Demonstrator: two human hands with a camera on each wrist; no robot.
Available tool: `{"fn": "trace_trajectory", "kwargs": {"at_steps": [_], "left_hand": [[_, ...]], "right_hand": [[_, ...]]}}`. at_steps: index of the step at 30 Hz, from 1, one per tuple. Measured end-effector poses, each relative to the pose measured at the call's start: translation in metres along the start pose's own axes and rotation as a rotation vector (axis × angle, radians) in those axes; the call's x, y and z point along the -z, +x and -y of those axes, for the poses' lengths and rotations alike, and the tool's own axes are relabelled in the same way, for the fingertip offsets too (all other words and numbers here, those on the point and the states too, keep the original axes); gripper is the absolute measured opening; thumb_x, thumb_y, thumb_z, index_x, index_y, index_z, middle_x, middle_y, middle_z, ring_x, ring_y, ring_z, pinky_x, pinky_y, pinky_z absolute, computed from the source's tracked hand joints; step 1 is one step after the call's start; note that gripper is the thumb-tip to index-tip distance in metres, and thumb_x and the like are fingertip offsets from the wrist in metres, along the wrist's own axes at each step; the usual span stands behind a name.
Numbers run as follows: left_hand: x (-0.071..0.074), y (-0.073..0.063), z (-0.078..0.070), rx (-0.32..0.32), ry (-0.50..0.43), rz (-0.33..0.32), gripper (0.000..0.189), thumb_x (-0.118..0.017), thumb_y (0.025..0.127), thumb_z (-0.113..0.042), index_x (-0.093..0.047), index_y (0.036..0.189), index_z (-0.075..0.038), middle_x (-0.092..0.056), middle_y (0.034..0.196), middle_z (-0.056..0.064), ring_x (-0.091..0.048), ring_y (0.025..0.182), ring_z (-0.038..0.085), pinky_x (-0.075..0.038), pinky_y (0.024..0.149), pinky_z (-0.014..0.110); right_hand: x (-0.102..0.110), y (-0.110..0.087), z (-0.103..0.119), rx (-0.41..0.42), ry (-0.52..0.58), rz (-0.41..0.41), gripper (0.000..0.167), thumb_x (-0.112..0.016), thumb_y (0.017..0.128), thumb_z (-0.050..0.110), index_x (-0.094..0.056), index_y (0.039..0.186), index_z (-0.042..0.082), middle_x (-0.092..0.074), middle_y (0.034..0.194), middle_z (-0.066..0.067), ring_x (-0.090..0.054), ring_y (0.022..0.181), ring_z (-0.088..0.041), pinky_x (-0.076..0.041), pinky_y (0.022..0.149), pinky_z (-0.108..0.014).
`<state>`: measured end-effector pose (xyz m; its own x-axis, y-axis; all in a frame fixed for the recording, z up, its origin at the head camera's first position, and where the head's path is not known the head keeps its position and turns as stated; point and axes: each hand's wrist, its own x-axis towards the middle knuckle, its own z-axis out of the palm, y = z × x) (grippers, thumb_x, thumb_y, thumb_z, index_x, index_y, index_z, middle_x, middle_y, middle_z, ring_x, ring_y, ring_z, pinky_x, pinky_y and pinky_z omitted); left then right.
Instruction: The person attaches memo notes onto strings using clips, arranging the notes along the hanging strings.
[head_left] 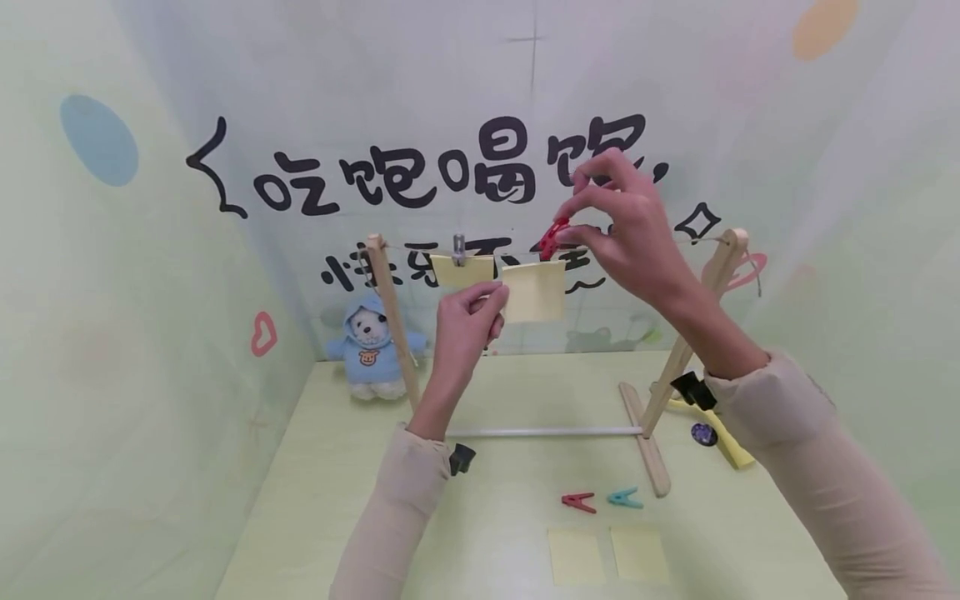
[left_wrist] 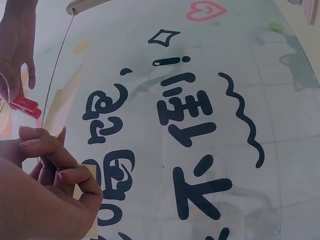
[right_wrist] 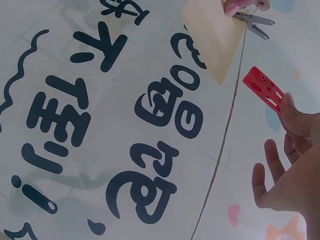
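Note:
My left hand (head_left: 468, 321) pinches the left edge of a pale yellow paper square (head_left: 536, 292), which is up against a thin string (right_wrist: 225, 135). Between the thumb and fingers of my right hand (head_left: 633, 233) is a red clothespin (head_left: 553, 239), held just above the paper's top right corner. In the right wrist view the clothespin's tip stands slightly apart from the string. To the left, a grey clothespin (head_left: 459, 250) grips a second yellow paper (head_left: 450, 271) on the string; my left hand is just below that paper.
Wooden posts (head_left: 393, 317) hold the string's ends, with a white rod (head_left: 551, 432) low between them. On the table lie another red clothespin (head_left: 578, 502), a blue clothespin (head_left: 625, 498) and two yellow paper squares (head_left: 576, 557). A plush toy (head_left: 369, 354) sits at back left.

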<state>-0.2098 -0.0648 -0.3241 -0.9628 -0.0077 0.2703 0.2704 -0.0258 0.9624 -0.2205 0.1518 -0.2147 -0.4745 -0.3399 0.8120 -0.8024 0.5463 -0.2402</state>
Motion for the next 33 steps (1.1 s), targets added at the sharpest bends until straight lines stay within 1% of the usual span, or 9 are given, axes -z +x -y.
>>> {"fn": "trace_trajectory", "kwargs": {"at_steps": [4, 8, 12, 19, 22, 27, 33], "left_hand": [[0.0, 0.001, -0.002, -0.016, -0.007, -0.006, 0.025, -0.071, 0.108, -0.015, -0.079, 0.122, 0.004, -0.056, 0.056, -0.006, -0.047, 0.05, 0.006, -0.032, 0.048, 0.019], [0.001, 0.002, -0.004, -0.026, -0.021, -0.01, 0.024, -0.071, 0.108, -0.014, -0.08, 0.119, 0.005, -0.055, 0.055, -0.006, -0.046, 0.049, 0.006, -0.031, 0.048, 0.019], [0.003, 0.003, -0.005, -0.028, -0.029, -0.012, 0.022, -0.071, 0.108, -0.013, -0.08, 0.117, 0.005, -0.054, 0.054, -0.006, -0.046, 0.048, 0.006, -0.03, 0.047, 0.019], [0.002, 0.003, -0.007, -0.026, -0.006, 0.0, 0.024, -0.071, 0.109, -0.016, -0.08, 0.12, 0.003, -0.055, 0.055, -0.005, -0.048, 0.051, 0.007, -0.03, 0.049, 0.02], [0.002, 0.003, -0.007, -0.029, 0.003, 0.002, 0.024, -0.07, 0.109, -0.016, -0.08, 0.12, 0.003, -0.055, 0.055, -0.005, -0.047, 0.051, 0.007, -0.03, 0.048, 0.02], [0.001, 0.004, -0.006, -0.032, 0.009, 0.009, 0.024, -0.069, 0.11, -0.015, -0.079, 0.12, 0.004, -0.054, 0.055, -0.004, -0.046, 0.05, 0.007, -0.03, 0.048, 0.02], [0.002, 0.003, -0.007, -0.032, 0.022, 0.019, 0.024, -0.067, 0.111, -0.016, -0.078, 0.119, 0.004, -0.053, 0.054, -0.005, -0.044, 0.049, 0.007, -0.029, 0.048, 0.02]], "right_hand": [[-0.004, 0.001, 0.0, -0.023, -0.009, 0.016, 0.015, -0.091, 0.085, -0.004, -0.081, 0.095, -0.006, -0.059, 0.114, -0.022, -0.058, 0.111, -0.041, -0.032, 0.105, -0.051], [-0.007, 0.002, 0.0, -0.077, -0.012, 0.04, 0.015, -0.091, 0.085, -0.004, -0.081, 0.096, -0.005, -0.059, 0.116, -0.02, -0.06, 0.107, -0.038, -0.029, 0.105, -0.053], [-0.011, 0.001, -0.002, -0.083, -0.013, 0.065, 0.014, -0.09, 0.086, -0.004, -0.081, 0.096, -0.004, -0.061, 0.116, -0.02, -0.061, 0.111, -0.038, -0.03, 0.106, -0.053], [-0.017, 0.001, -0.002, -0.056, -0.029, 0.086, 0.012, -0.089, 0.088, -0.002, -0.082, 0.097, -0.004, -0.062, 0.118, -0.022, -0.059, 0.119, -0.04, -0.031, 0.098, -0.052], [-0.019, 0.001, -0.003, -0.055, -0.039, 0.097, 0.012, -0.089, 0.089, -0.002, -0.082, 0.098, -0.004, -0.063, 0.119, -0.023, -0.059, 0.122, -0.041, -0.032, 0.099, -0.054], [-0.021, 0.001, -0.001, -0.084, -0.038, 0.125, 0.011, -0.088, 0.091, -0.001, -0.082, 0.1, -0.004, -0.062, 0.12, -0.022, -0.057, 0.124, -0.04, -0.033, 0.104, -0.057], [-0.023, 0.002, 0.0, -0.114, -0.032, 0.181, 0.013, -0.088, 0.091, 0.0, -0.083, 0.101, -0.004, -0.059, 0.117, -0.019, -0.055, 0.123, -0.038, -0.033, 0.111, -0.06]]}}
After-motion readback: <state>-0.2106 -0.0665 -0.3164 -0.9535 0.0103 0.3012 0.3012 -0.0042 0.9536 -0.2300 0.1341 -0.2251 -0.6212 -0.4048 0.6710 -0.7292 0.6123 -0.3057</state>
